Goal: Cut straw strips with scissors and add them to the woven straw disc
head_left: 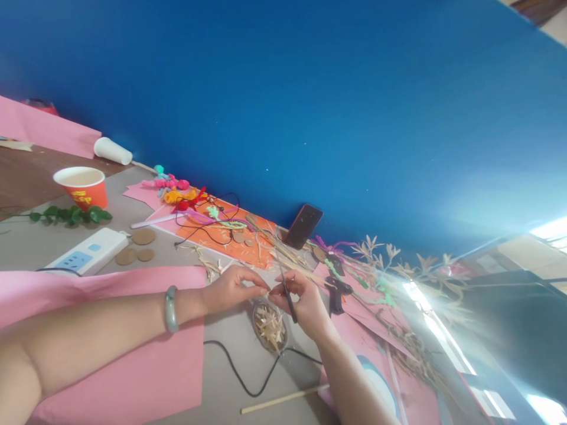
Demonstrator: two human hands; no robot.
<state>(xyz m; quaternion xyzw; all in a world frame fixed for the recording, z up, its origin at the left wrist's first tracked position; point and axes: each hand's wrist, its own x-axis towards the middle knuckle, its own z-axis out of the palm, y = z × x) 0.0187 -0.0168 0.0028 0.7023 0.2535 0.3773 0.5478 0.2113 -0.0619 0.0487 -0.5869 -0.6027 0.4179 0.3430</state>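
My left hand (pixel 234 288), with a jade-coloured bangle on the wrist, is closed in a pinch. Whatever small pale thing its fingertips hold is too tiny to make out. Close against it, my right hand (pixel 303 301) is closed around dark slim scissors (pixel 289 300), their narrow point directed away from me. The fingertips of both hands nearly meet. Just below them stands a small oval container (pixel 254 326) filled with pale dried leaf pieces (pixel 271 324).
A phone (pixel 303 226) leans on the blue wall (pixel 283 106). Right of my hands lies a black glue gun (pixel 339 292). A black cable (pixel 241 386) and a thin stick (pixel 279 400) lie in front. At left are a power strip (pixel 88 251) and a red paper cup (pixel 88 192).
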